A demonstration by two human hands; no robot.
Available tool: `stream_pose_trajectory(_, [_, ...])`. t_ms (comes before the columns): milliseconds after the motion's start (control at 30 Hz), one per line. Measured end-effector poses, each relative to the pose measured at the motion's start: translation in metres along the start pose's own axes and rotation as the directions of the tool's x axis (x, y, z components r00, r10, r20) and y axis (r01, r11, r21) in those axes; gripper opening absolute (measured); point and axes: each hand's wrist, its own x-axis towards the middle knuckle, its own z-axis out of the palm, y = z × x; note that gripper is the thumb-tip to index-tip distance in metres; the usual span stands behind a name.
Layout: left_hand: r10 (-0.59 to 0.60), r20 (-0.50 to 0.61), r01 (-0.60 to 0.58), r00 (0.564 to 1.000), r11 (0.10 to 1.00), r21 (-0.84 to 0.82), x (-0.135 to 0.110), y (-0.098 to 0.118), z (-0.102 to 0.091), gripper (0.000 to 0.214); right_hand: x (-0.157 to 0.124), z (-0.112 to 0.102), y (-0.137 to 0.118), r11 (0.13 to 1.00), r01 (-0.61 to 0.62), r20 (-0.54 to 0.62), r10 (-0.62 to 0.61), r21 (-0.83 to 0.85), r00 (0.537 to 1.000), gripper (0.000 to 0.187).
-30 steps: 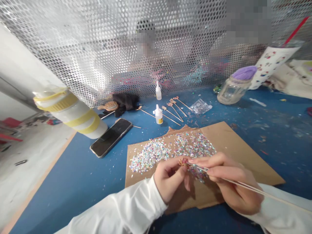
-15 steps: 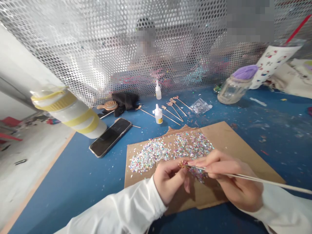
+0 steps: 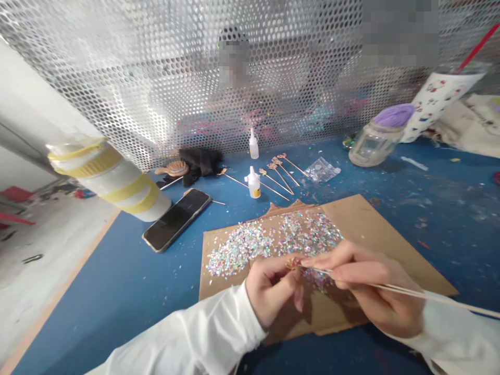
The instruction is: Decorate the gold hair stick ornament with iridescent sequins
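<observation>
Between the thumb and fingers of my left hand (image 3: 271, 289) is a small gold and pinkish ornament (image 3: 292, 263), mostly covered by the fingertips. My right hand (image 3: 375, 286) pinches a thin pale stick (image 3: 449, 301), its near tip touching or very close to the ornament. A second thin line runs along the stick; I cannot tell whether it belongs to the ornament. Both hands are just above a cardboard sheet (image 3: 363, 219). Loose shiny rhinestones (image 3: 242, 247) are spread over the cardboard, partly behind the hands.
Behind the cardboard stand two small glue bottles (image 3: 254, 185), with several ornament-topped sticks (image 3: 281, 177) and a plastic bag (image 3: 322, 170) nearby. A phone (image 3: 177, 220), hairbrush (image 3: 175, 169) and yellow-white tumbler (image 3: 117, 182) are left. A glass jar (image 3: 375, 143) and patterned cup (image 3: 433, 101) stand right.
My right hand and the stick's far end have shifted slightly downward. My left hand keeps its pinch on the ornament in almost the same place.
</observation>
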Motion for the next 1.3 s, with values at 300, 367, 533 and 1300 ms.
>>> stream_pose_trajectory(300, [-0.038,0.005,0.038,0.999,0.999,-0.014,-0.002,-0.005,-0.001,0.026,0.002,0.0,0.001,0.999,-0.018,0.003,0.018,0.04,1.0,0.019])
stream_pose_trajectory(367, [-0.034,0.006,0.034,0.999,0.999,-0.024,-0.002,-0.006,-0.001,0.027,0.001,0.0,0.0,0.999,-0.027,0.0,0.027,0.043,1.0,0.021])
stream_pose_trajectory(533, [-0.028,0.007,0.027,1.0,0.999,0.034,-0.001,-0.002,-0.002,0.026,-0.005,0.002,0.003,0.996,-0.062,-0.06,0.067,0.07,0.996,0.024])
stream_pose_trajectory(1300, [0.008,-0.01,-0.008,1.0,1.0,0.004,-0.003,-0.004,-0.001,0.027,-0.01,0.014,0.011,0.943,-0.222,-0.238,0.281,0.248,0.93,0.014])
